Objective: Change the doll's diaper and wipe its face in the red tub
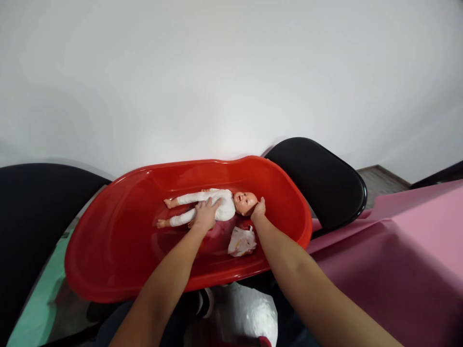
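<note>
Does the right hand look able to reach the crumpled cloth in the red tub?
Probably yes: the right hand, at the doll's head, is near the crumpled cloth with nothing visible between, though it might have to leave the head.

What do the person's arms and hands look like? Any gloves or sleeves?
The left hand and right hand are ordinary human hands without gloves. The left forearm and right forearm are bare, with no sleeves in view. I see no watch or bracelet.
</note>
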Action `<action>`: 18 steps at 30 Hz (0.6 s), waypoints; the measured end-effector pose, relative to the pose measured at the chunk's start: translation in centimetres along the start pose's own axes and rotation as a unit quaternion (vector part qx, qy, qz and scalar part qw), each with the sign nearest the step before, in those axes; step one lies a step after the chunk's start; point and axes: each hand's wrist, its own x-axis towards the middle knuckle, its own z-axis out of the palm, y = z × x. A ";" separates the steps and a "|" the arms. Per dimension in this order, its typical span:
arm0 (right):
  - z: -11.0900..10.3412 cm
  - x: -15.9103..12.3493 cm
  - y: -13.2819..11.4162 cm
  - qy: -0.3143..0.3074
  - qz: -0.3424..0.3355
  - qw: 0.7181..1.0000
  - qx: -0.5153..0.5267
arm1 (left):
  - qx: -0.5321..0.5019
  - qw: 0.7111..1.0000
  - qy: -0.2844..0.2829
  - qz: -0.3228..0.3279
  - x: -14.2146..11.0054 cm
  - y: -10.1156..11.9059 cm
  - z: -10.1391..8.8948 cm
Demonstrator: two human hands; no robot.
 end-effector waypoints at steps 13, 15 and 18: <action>0.3 -0.1 -0.2 -0.119 0.100 0.980 0.125 | 0.002 1.000 -0.018 0.023 0.4 -0.8 -1.6; 0.3 -0.3 -0.4 -0.118 0.122 0.976 0.140 | 0.005 1.000 -0.008 0.027 0.3 -0.9 -1.5; 0.4 -0.5 -0.6 -0.109 0.142 0.969 0.171 | 0.004 1.000 0.001 0.029 0.3 -1.0 -1.4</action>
